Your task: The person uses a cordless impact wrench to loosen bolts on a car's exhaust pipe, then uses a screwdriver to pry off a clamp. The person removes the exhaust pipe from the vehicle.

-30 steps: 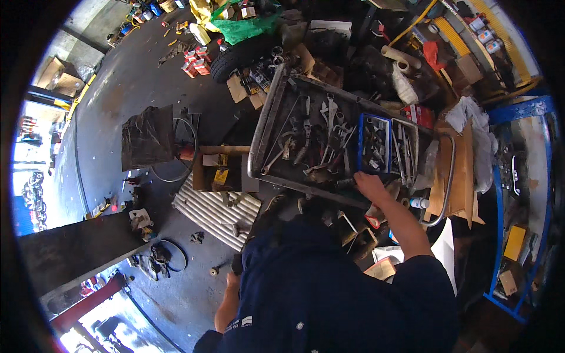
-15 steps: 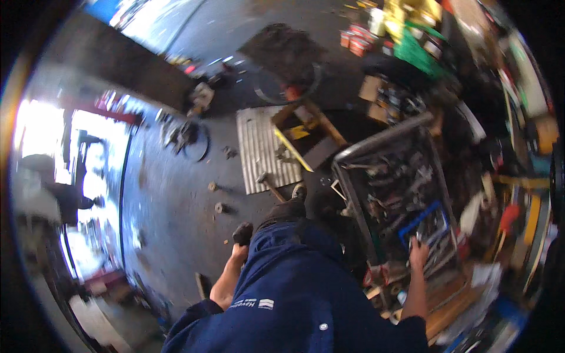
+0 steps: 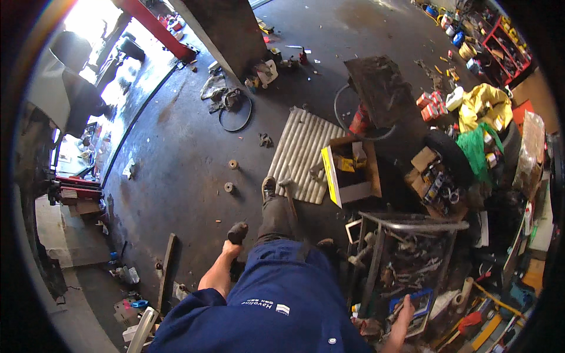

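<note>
My left hand (image 3: 231, 249) hangs at my left side, closed round a dark tool with a rounded end (image 3: 238, 232); its kind is not clear. My right hand (image 3: 404, 313) reaches down at the right with its fingers stretched out, and I see nothing in it. It is nearest to a blue-rimmed tray (image 3: 425, 294) among metal parts in a metal-framed cart (image 3: 376, 259). Long metal tools and dirty parts fill the cart. A hammer (image 3: 288, 189) lies by my forward shoe (image 3: 269, 186), its head on a ribbed, pale panel (image 3: 303, 153).
An open cardboard box with a yellow edge (image 3: 331, 176) stands beside the panel. Two small cylinders (image 3: 229, 187) sit on the dark floor. A box of parts (image 3: 438, 191), a green bag (image 3: 475, 152) and a tire crowd the right. A wooden bar (image 3: 167, 267) lies at left.
My view has swung to the right, and I have stepped forward. My right hand has moved nearer the lower edge, its fingers now straighter. My left hand still holds the dark tool.
</note>
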Demonstrator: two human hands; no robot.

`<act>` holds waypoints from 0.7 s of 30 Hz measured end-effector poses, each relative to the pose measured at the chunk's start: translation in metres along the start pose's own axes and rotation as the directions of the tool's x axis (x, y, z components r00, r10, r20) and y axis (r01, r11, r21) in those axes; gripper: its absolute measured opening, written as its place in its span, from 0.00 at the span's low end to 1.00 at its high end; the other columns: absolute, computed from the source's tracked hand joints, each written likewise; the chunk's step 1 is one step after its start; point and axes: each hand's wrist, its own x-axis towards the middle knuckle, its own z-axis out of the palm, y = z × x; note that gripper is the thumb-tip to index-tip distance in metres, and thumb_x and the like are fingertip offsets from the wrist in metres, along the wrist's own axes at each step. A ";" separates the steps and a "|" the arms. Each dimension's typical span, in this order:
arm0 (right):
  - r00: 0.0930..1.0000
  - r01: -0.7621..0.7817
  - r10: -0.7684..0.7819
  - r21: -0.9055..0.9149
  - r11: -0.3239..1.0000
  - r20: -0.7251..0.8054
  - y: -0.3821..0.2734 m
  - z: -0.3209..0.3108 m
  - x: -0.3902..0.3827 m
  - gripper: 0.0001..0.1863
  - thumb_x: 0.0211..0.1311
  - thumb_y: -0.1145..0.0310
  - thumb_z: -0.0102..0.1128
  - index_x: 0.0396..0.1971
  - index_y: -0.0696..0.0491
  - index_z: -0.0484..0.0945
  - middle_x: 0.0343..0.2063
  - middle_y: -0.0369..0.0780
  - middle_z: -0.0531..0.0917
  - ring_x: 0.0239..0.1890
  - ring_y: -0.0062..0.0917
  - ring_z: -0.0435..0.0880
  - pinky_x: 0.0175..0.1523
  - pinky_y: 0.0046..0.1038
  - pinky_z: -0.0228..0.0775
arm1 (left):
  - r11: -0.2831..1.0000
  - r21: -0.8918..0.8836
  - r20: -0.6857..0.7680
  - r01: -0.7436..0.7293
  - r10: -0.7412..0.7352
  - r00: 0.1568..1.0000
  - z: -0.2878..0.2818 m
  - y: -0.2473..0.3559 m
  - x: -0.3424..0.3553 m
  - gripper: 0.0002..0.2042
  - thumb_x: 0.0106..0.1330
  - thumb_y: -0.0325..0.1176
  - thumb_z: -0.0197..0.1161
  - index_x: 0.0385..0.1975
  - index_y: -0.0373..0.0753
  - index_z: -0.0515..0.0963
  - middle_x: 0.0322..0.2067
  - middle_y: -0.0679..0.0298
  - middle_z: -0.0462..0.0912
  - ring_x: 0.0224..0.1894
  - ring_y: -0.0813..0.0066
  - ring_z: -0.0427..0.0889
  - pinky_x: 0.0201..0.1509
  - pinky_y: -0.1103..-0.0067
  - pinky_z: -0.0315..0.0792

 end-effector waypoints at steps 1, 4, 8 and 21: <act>0.995 -0.080 0.066 0.196 0.977 0.074 -0.023 0.026 -0.013 0.21 0.74 0.48 0.60 0.35 0.54 0.81 0.19 0.37 0.77 0.16 0.24 0.72 0.21 0.31 0.65 | 0.998 -0.050 0.039 0.035 -0.033 0.999 -0.007 -0.003 0.006 0.17 0.51 0.36 0.75 0.36 0.30 0.85 0.33 0.55 0.89 0.37 0.64 0.89 0.42 0.69 0.80; 0.912 -0.227 -0.118 0.723 0.652 0.394 -0.093 0.144 -0.046 0.23 0.78 0.45 0.51 0.40 0.53 0.78 0.20 0.35 0.76 0.14 0.19 0.67 0.18 0.25 0.62 | 0.995 -0.064 -0.072 0.081 -0.086 0.994 -0.025 -0.005 0.037 0.21 0.52 0.39 0.76 0.42 0.30 0.85 0.40 0.49 0.89 0.44 0.56 0.90 0.46 0.66 0.81; 0.752 -0.382 -0.282 0.742 0.550 0.596 -0.173 0.347 -0.086 0.23 0.81 0.47 0.46 0.35 0.51 0.76 0.18 0.33 0.71 0.14 0.17 0.64 0.18 0.22 0.56 | 1.000 0.003 -0.103 -0.012 0.012 0.995 -0.085 0.031 0.120 0.23 0.54 0.41 0.73 0.48 0.34 0.85 0.45 0.47 0.88 0.53 0.50 0.87 0.54 0.62 0.79; 0.584 -0.261 -0.208 0.425 0.867 0.785 -0.378 0.835 -0.238 0.07 0.73 0.63 0.60 0.37 0.51 0.80 0.28 0.36 0.83 0.25 0.18 0.78 0.27 0.22 0.66 | 0.378 -0.535 -0.177 -0.756 0.824 0.538 -0.378 0.370 0.136 0.21 0.61 0.27 0.75 0.55 0.38 0.81 0.48 0.64 0.88 0.50 0.75 0.84 0.57 0.72 0.79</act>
